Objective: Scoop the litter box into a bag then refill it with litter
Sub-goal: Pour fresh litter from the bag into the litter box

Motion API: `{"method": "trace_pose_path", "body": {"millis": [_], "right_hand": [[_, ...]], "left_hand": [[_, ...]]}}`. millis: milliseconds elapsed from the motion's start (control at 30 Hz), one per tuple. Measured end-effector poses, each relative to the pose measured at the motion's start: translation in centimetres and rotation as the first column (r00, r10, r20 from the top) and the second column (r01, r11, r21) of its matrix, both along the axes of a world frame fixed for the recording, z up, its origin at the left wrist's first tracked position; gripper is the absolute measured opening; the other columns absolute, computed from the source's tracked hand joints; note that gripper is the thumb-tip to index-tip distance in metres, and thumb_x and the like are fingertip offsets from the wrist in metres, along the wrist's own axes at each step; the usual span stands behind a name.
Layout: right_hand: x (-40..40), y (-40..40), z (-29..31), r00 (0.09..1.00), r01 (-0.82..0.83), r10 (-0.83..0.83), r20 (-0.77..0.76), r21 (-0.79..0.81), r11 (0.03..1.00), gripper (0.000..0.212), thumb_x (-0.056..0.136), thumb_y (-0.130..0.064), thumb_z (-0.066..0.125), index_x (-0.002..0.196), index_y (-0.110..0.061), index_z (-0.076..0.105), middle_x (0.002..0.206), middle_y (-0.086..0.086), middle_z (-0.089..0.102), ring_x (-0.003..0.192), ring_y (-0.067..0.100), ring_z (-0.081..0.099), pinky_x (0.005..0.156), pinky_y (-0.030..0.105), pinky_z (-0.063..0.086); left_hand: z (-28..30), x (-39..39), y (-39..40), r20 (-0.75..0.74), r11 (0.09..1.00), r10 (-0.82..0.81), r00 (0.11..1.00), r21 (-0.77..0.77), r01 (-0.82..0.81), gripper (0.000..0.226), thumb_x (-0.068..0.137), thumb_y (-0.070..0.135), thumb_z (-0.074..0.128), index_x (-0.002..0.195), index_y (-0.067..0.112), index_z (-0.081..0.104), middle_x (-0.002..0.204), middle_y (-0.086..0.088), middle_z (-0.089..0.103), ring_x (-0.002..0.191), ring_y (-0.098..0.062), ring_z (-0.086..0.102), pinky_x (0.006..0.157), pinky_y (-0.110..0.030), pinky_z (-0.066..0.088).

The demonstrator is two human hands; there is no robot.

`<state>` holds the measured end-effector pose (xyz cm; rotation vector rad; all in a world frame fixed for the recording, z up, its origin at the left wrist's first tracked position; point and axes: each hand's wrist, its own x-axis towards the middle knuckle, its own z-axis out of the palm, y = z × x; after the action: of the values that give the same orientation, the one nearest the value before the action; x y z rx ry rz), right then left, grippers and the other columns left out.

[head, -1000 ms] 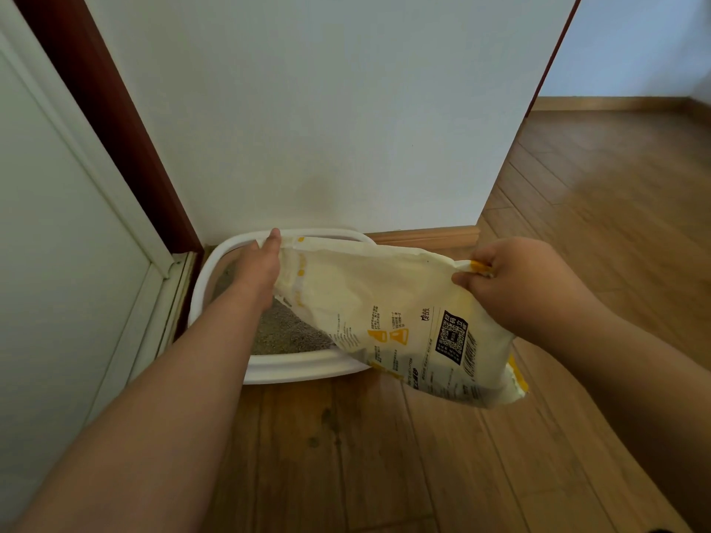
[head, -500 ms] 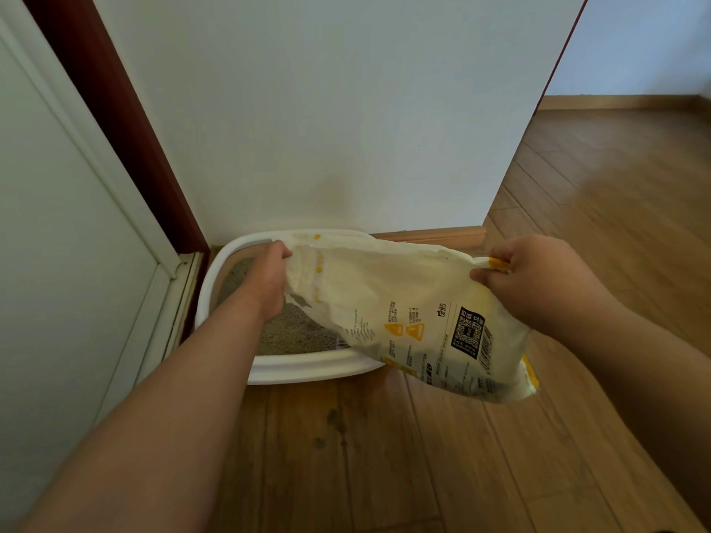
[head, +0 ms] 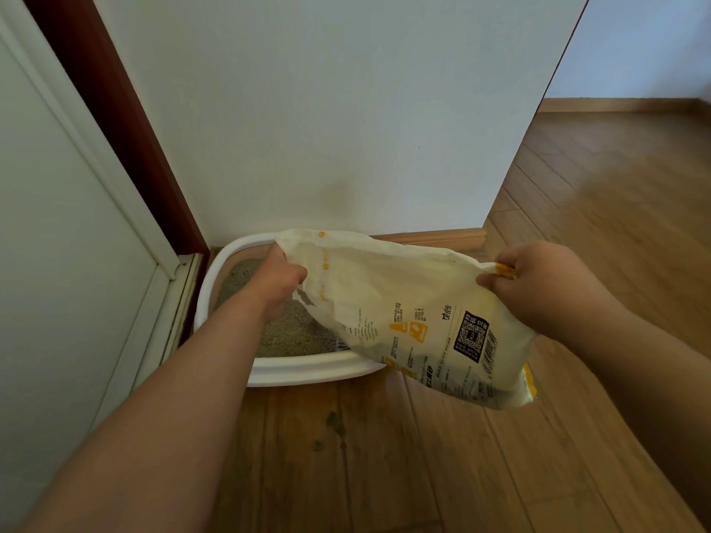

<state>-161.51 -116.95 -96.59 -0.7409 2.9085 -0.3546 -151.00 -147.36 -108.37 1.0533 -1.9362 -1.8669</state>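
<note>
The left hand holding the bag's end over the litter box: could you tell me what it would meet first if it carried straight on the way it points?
Probably the white plastic litter box's far rim, then the white wall. The left hand points forward over the grey litter; depth is uncertain.

A home: wood plank floor (head: 384, 455), white wall (head: 327, 109) with skirting board (head: 431, 237), and a litter box (head: 300, 369) at centre frame.
</note>
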Motion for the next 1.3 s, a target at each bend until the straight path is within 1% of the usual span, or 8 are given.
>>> {"method": "trace_pose_path", "body": {"millis": [100,333,467,767,967,1133,1200,1300], "right_hand": [[-0.1,0.1,-0.2,1.000,0.003,-0.003,0.005,0.047,0.999,0.023,0.098,-0.035,0.060,0.093,-0.015,0.069,0.079,0.002,0.065,0.073,0.016,0.060,0.055,0.026,0.042],[-0.4,-0.2,-1.0,1.000,0.009,-0.008,-0.008,0.080,0.997,0.027,0.097,-0.038,0.060,0.090,-0.012,0.066,0.077,0.002,0.062,0.069,0.015,0.056,0.055,0.027,0.040],[-0.1,-0.3,-1.5,1.000,0.005,-0.007,0.022,0.116,0.993,0.024,0.098,-0.037,0.058,0.091,-0.015,0.064,0.073,-0.002,0.056,0.063,0.009,0.048,0.049,0.024,0.032],[0.6,-1.1,-2.2,0.993,-0.028,0.014,0.118,0.113,0.993,0.026,0.099,-0.038,0.056,0.103,-0.014,0.066,0.080,0.000,0.059,0.066,0.013,0.056,0.057,0.032,0.052],[0.9,-1.5,-2.5,0.991,-0.059,0.043,0.123,0.130,0.990,0.028,0.101,-0.037,0.054,0.113,-0.014,0.064,0.078,-0.003,0.055,0.063,0.011,0.053,0.060,0.030,0.052],[1.1,-1.5,-2.7,0.988,-0.054,0.030,0.154,0.159,0.986,0.030,0.101,-0.038,0.054,0.111,-0.013,0.064,0.083,0.002,0.060,0.065,0.016,0.059,0.054,0.031,0.056],[1.2,-1.5,-3.0,0.985,-0.053,0.022,0.171,0.176,0.983,0.029,0.102,-0.038,0.052,0.107,-0.011,0.062,0.085,0.004,0.061,0.067,0.020,0.063,0.052,0.034,0.059],[1.2,-1.3,-3.6,0.986,-0.060,0.025,0.163,0.212,0.975,0.029,0.102,-0.038,0.050,0.106,-0.012,0.062,0.087,0.004,0.063,0.074,0.023,0.067,0.060,0.036,0.062]], "left_hand": [[0.2,-0.3,0.2,-0.017,1.000,0.011,1.000,0.006,-0.011,0.059,0.087,-0.018,0.047,0.133,0.020,0.050,0.112,-0.001,0.063,0.099,-0.014,0.060,0.070,-0.030,0.049],[1.5,-1.5,0.7,-0.070,1.000,0.016,0.997,0.015,-0.015,0.057,0.083,-0.021,0.041,0.127,0.013,0.052,0.104,-0.005,0.061,0.095,-0.021,0.058,0.068,-0.030,0.047],[2.4,-1.9,0.9,-0.084,1.000,0.020,0.996,-0.015,-0.021,0.054,0.082,-0.022,0.040,0.121,0.013,0.052,0.097,-0.002,0.058,0.086,-0.015,0.055,0.063,-0.026,0.043],[3.6,-1.4,0.7,-0.074,0.997,0.022,0.997,-0.078,-0.027,0.051,0.078,-0.017,0.044,0.118,0.011,0.058,0.098,-0.004,0.061,0.087,-0.019,0.057,0.067,-0.031,0.046],[4.3,-1.2,0.9,-0.131,0.998,0.061,0.989,-0.013,-0.063,0.042,0.075,-0.008,0.052,0.112,0.011,0.060,0.101,-0.007,0.061,0.089,-0.023,0.057,0.071,-0.035,0.049],[5.0,-1.7,1.5,-0.173,0.997,0.064,0.983,-0.039,-0.072,0.017,0.093,0.016,0.064,0.110,0.017,0.065,0.100,-0.004,0.070,0.088,-0.020,0.066,0.079,-0.037,0.053],[5.2,-1.9,1.7,-0.174,0.995,0.079,0.982,-0.043,-0.088,0.010,0.095,0.027,0.063,0.100,0.019,0.066,0.092,-0.001,0.068,0.084,-0.019,0.063,0.079,-0.037,0.051],[5.9,-2.1,2.4,-0.179,0.992,0.122,0.976,0.015,-0.121,0.020,0.098,0.037,0.057,0.086,0.021,0.058,0.081,0.000,0.057,0.076,-0.018,0.055,0.075,-0.036,0.044]]}}
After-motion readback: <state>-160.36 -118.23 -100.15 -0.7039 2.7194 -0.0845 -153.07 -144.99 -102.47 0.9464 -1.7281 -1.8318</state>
